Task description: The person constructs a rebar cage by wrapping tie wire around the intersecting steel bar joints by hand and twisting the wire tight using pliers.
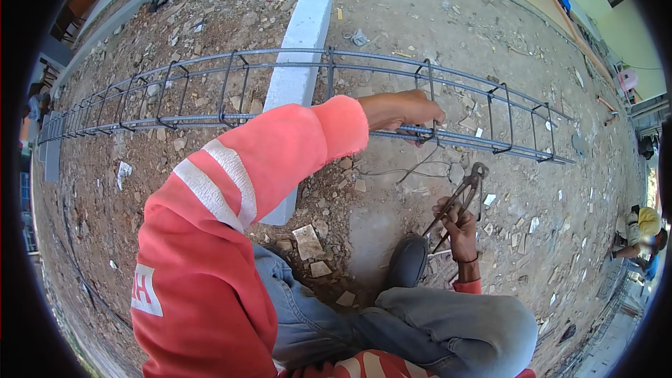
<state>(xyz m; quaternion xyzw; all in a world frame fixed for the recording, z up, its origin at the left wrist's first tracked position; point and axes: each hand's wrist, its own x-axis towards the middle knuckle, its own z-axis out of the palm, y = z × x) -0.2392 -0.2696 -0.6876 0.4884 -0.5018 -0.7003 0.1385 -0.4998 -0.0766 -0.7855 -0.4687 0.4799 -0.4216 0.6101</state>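
Observation:
A long rebar cage [336, 63] of ribbed bars and square stirrups runs across the view. My left hand [406, 108], in a red sleeve, reaches over from the left and is closed around the lower bars beside a stirrup [430, 91]. Thin tie wire [413, 170] hangs or lies just below that spot. Lower right, my right hand [458, 227] grips the handles of a pair of end-cutting pincers [467, 189]. Their round jaws point up toward the cage, apart from it. What the left fingertips pinch is hidden.
A pale block [311, 17] supports the cage near its middle; a grey block [52, 152] stands under its left end. Broken tile [306, 243] and rubble cover the dirt. My shoe [407, 262] is close below. Another person [644, 231] crouches at far right.

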